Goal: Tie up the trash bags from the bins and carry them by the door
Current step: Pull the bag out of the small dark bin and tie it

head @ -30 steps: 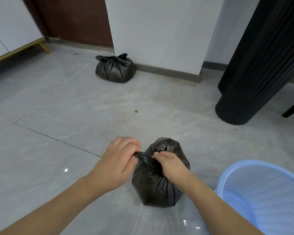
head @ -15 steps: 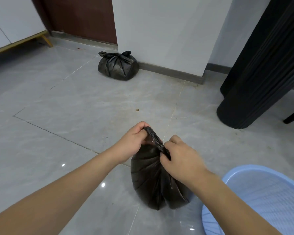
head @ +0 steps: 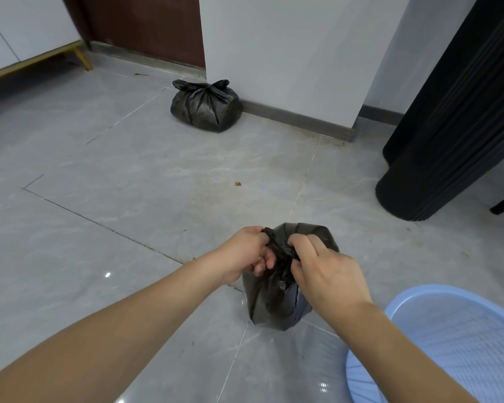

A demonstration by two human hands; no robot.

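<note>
Both hands on the near trash bag [head: 274, 298], which sits on the floor [head: 128, 228] just left of the blue bin [head: 448, 330]. Left hand [head: 245, 254] has its fingers curled round one twisted strip of the bag's neck; right hand [head: 329, 274] pinches the other (knot state hard to read under the fingers). Second bag [head: 205, 107], already tied, sits further off against the white wall [head: 288, 53], near the brown door [head: 146, 24].
</note>
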